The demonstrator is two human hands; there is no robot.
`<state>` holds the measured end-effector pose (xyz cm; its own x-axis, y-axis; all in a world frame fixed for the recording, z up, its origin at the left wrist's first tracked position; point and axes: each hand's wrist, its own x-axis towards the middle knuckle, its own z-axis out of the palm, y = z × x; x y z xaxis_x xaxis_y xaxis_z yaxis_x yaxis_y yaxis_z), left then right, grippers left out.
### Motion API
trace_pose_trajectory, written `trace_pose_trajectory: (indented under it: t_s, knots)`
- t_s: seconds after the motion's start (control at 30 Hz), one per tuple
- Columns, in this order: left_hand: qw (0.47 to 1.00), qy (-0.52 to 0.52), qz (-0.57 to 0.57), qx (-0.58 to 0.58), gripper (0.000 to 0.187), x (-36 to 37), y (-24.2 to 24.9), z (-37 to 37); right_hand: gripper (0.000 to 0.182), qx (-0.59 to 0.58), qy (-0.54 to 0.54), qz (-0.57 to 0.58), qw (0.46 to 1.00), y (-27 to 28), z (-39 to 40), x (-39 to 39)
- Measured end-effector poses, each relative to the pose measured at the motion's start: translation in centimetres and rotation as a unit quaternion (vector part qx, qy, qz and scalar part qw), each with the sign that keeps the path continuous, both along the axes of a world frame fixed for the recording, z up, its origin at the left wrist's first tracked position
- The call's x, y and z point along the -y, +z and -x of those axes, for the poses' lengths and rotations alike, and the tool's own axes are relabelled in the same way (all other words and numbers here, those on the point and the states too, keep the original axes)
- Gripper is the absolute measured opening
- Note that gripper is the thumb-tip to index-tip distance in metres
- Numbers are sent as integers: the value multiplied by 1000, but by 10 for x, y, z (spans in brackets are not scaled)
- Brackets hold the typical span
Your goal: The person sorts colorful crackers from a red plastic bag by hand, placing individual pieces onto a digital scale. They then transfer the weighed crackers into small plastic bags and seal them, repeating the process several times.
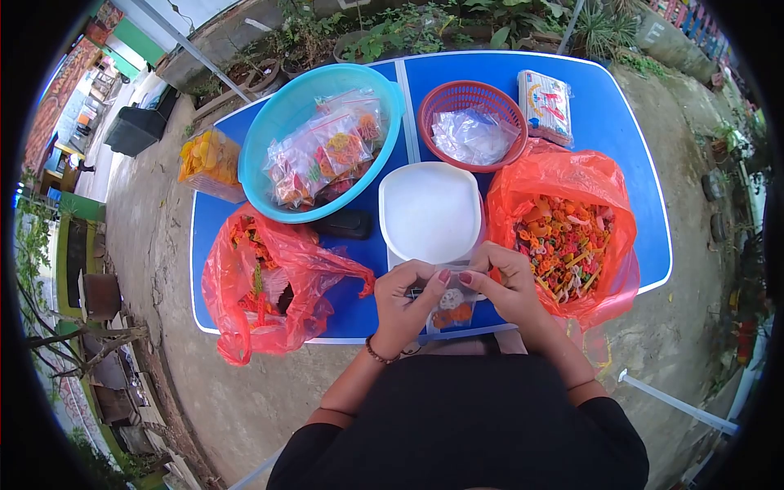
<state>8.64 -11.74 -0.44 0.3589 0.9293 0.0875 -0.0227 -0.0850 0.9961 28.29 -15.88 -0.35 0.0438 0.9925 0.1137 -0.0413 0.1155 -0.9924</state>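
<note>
A small clear plastic bag (pixel 454 314) with white and orange pieces in it hangs between my hands, close to my body at the table's near edge. My left hand (pixel 406 300) pinches the bag's top edge between thumb and fingers. On the other side, my right hand (pixel 508 287) pinches the same edge, the two thumbs nearly touching. Just beyond my fingers lies a white square tray (pixel 430 211) with nothing on it. To the right of my right hand, an open red plastic bag (pixel 572 245) holds many small colourful crackers or pasta-like pieces.
A turquoise basin (pixel 253 155) full of filled bags stands at the back left. A red basket (pixel 427 114) holds clear bags, beside a wrapped pack (pixel 545 106). Another red bag (pixel 220 286), a dark case (pixel 345 224) and a container of yellow pieces (pixel 211 159) share the blue table (pixel 645 208).
</note>
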Motion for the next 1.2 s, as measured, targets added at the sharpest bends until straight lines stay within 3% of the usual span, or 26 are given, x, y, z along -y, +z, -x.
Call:
trace_pose_trajectory:
  t_s: [0.13, 0.17, 0.27, 0.37, 0.47, 0.63, 0.7, 0.8, 0.9, 0.97, 1.07, 1.13, 1.2]
  knots:
    - [987, -60, 128, 81, 14, 0, 7, -3, 16, -165, -7, 73, 984, 0, 0, 0]
    - [988, -74, 115, 73, 16, -1, 5, -2, 16, -201, -22, 77, 976, 1, 1, -1]
    - [989, -87, 100, 65, 29, -3, 0, -1, 12, -176, -57, 66, 980, 1, -6, -1]
    - [987, -35, 123, 101, 33, -1, 4, -4, 30, -194, -114, -4, 974, 6, 9, -4]
    - [984, -3, 119, 129, 32, -1, -1, -5, 43, -109, -50, -15, 993, 6, 12, 1]
    - [994, -45, 76, 59, 27, -11, -17, 8, 28, 61, -55, -23, 996, 3, 13, -4]
    - [999, -37, 24, 28, 24, -17, -16, 12, 20, 49, -44, -18, 998, -5, 11, -12]
    - [999, -6, -53, -1, 21, -27, -9, 19, 19, 126, -54, -62, 989, 2, 19, -30]
    - [987, 63, -139, -40, 22, -41, -3, 27, 29, 178, -42, -124, 975, 11, 32, -58]
    - [972, 120, -181, -90, 28, -52, 8, 32, 32, 190, -32, -152, 969, 22, 46, -78]
    - [886, 193, -362, -218, 33, -80, 18, 41, 45, 250, -17, -171, 953, 26, 60, -113]
    - [863, 211, -375, -265, 42, -101, 18, 44, 48, 323, -38, -211, 922, 24, 71, -139]
    - [828, 238, -398, -315, 46, -119, 19, 45, 53, 382, -46, -169, 907, 23, 80, -158]
